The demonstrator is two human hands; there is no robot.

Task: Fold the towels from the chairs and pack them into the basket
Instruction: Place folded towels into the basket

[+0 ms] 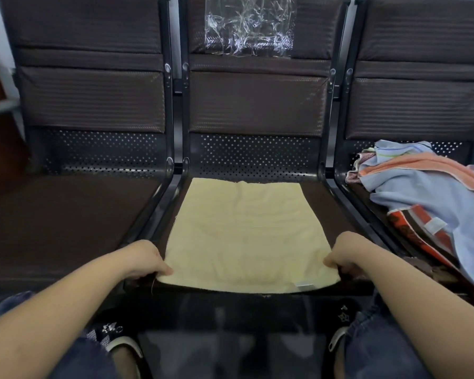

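pale yellow towel (241,231) spread flat on middle chair seat (337,212); crumpled towel pile (433,192) on right chair.

A pale yellow towel (244,231) lies flat on the middle chair seat (337,214); left hand (145,259) and right hand (345,255) pinch its near corners.

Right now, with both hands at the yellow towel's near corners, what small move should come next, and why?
Probably lift the near edge and carry it to the far edge, folding the yellow towel in half. It lies flat on the middle seat, and the left hand and right hand each pinch a near corner. More towels wait on the right seat; no basket is in view.
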